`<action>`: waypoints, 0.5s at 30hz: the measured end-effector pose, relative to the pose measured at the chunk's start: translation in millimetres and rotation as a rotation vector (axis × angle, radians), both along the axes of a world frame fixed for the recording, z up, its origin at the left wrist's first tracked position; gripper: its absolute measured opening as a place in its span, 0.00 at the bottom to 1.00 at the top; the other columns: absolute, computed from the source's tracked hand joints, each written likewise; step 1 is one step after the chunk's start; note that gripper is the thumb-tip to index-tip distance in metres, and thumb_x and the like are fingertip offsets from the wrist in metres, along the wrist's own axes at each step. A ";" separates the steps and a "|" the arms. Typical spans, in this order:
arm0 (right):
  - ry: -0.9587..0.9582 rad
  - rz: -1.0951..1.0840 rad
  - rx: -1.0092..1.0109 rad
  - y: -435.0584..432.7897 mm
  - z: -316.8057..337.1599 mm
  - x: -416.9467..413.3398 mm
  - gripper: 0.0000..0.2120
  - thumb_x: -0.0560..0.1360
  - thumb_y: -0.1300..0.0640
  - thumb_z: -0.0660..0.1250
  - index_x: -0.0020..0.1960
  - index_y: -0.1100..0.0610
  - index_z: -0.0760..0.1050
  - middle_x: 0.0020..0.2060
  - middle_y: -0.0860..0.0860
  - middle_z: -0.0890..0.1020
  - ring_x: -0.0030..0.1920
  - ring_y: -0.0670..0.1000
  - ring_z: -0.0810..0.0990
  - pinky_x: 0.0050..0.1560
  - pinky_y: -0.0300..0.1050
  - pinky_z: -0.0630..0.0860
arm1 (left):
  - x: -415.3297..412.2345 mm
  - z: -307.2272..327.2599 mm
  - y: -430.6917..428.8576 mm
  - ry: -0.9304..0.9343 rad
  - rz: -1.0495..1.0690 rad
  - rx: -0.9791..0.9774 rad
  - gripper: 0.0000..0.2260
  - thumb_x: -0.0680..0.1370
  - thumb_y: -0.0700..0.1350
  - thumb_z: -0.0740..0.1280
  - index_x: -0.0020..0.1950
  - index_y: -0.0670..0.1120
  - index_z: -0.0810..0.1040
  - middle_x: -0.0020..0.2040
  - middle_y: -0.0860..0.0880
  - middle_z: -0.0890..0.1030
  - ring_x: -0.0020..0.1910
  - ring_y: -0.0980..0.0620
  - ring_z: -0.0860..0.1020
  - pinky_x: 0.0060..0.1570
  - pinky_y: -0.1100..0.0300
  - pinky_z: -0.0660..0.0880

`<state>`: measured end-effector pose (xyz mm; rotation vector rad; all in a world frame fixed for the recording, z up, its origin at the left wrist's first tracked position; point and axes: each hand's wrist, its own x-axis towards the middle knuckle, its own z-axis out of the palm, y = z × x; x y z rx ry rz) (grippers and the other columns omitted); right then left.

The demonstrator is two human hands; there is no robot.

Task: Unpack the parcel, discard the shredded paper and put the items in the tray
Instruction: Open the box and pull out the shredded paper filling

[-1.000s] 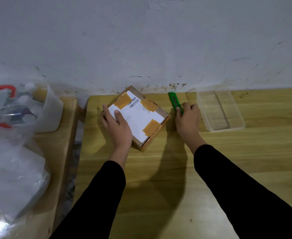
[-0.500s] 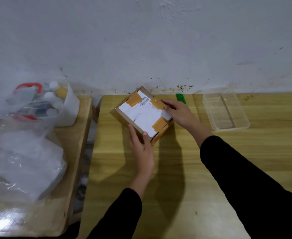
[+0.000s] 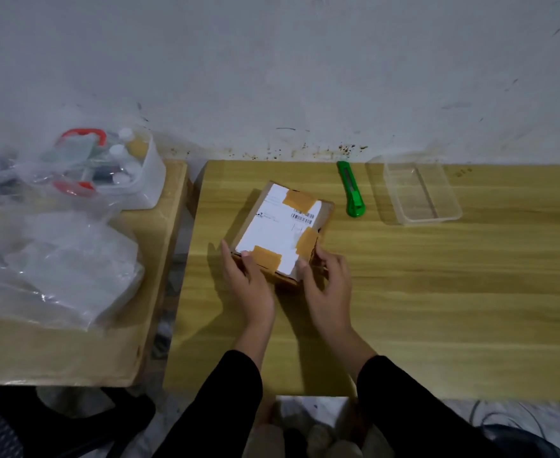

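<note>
A sealed cardboard parcel (image 3: 281, 231) with a white label and strips of brown tape lies flat on the wooden table (image 3: 437, 292). My left hand (image 3: 247, 282) grips its near left corner. My right hand (image 3: 328, 285) holds its near right corner, fingers at the taped edge. A green utility knife (image 3: 351, 193) lies on the table just right of the parcel, untouched. Farther right, near the wall, stands an empty clear plastic tray (image 3: 420, 193).
A second wooden table (image 3: 73, 352) on the left carries crumpled clear plastic bags (image 3: 57, 266) and a white tub of bottles (image 3: 120, 170). A narrow gap separates the two tables. A box (image 3: 311, 414) sits on the floor below the table's front edge.
The parcel has been turned and pulled closer to me. Both hands shifted to its near corners. The knife, earlier under my right hand, now lies free on the table.
</note>
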<state>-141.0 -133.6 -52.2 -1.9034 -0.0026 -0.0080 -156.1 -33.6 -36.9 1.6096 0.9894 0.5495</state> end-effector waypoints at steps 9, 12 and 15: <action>-0.411 0.232 -0.161 -21.4 11.9 42.1 0.08 0.71 0.63 0.69 0.50 0.62 0.80 0.45 0.54 0.76 0.44 0.50 0.77 0.47 0.34 0.74 | 3.8 -11.1 68.3 -0.007 -0.083 -0.080 0.19 0.81 0.49 0.58 0.70 0.45 0.69 0.66 0.47 0.75 0.64 0.50 0.73 0.62 0.59 0.71; -0.492 0.430 -0.257 -29.8 8.7 44.8 0.09 0.70 0.59 0.70 0.49 0.60 0.81 0.44 0.55 0.79 0.47 0.49 0.76 0.51 0.37 0.74 | 13.8 -13.2 83.6 0.019 -0.169 -0.160 0.19 0.80 0.51 0.58 0.70 0.48 0.69 0.66 0.48 0.74 0.64 0.50 0.73 0.65 0.50 0.70; -0.516 0.534 -0.297 -36.8 3.9 38.9 0.10 0.71 0.57 0.70 0.51 0.59 0.81 0.43 0.55 0.80 0.47 0.49 0.75 0.52 0.36 0.72 | 22.9 -9.6 85.7 0.035 -0.234 -0.202 0.19 0.81 0.51 0.57 0.71 0.50 0.67 0.69 0.49 0.71 0.66 0.51 0.71 0.67 0.52 0.68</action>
